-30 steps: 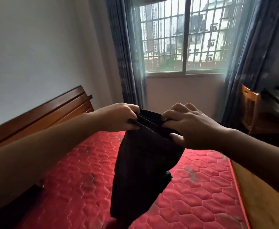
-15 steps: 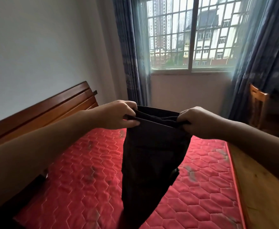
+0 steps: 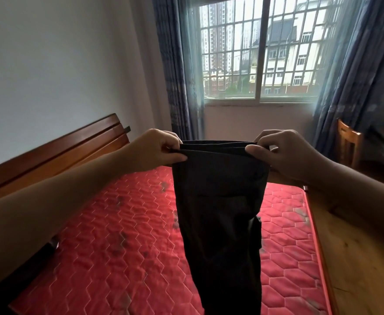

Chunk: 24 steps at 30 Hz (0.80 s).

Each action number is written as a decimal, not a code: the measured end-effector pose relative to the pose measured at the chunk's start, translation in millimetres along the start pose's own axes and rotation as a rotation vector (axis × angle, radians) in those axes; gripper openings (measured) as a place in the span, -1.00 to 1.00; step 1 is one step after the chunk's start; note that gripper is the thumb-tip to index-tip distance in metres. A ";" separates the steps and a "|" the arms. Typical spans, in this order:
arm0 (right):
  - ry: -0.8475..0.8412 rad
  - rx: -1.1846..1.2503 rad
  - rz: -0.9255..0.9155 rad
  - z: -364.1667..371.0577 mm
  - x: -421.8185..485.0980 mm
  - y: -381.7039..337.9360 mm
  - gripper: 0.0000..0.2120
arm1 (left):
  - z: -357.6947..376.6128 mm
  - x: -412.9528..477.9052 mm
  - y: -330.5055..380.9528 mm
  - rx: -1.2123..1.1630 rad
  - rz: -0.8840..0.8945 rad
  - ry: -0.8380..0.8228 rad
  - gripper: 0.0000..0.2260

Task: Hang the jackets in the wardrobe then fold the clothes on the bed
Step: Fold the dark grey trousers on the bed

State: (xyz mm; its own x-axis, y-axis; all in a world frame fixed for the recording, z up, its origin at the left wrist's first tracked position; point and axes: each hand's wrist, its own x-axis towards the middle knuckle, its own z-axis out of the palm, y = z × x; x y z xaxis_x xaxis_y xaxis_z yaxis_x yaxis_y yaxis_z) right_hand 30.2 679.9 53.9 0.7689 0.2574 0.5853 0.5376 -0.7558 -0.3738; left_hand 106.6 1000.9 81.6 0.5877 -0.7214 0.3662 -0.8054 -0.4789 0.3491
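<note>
The left hand (image 3: pixel 154 150) and right hand (image 3: pixel 284 153) pinch the black trousers (image 3: pixel 218 212) by the waistband, fingers clamped; legs hang toward 6 o'clock over the bed (image 3: pixel 118 235).

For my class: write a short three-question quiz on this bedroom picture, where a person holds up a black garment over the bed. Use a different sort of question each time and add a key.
1. True or false: the black garment lies flat on the red mattress.
2. Which hands grip the garment's top edge? A) left hand only B) right hand only C) both
3. Fill in: the garment hangs ______ from the left hand and right hand, between the wooden headboard and the wooden chair.

Key: 1 false, it is held up in the air. 2 C. 3 down.
</note>
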 end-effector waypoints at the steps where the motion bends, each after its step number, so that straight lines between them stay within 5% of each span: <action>1: 0.008 0.018 0.003 -1.7 -0.8 -1.4 -0.58 | -0.1 -0.2 -0.5 -0.012 0.000 0.015 -0.86; 15: 0.023 -0.242 -0.083 27.3 20.5 -7.8 -0.50 | -28.0 -13.8 -39.7 -0.032 0.018 0.069 -0.77; 24: 0.083 0.002 0.149 87.3 83.4 -54.1 -0.69 | -76.6 -36.9 -118.4 -0.156 -0.014 0.120 -0.82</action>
State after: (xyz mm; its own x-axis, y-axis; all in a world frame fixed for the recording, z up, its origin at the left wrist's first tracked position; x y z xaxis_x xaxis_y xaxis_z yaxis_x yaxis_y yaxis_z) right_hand 95.5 794.8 60.1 0.8090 0.0918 0.5807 0.4205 -0.7805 -0.4626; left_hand 186.1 1122.6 92.8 0.6113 -0.6461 0.4570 -0.7808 -0.3983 0.4813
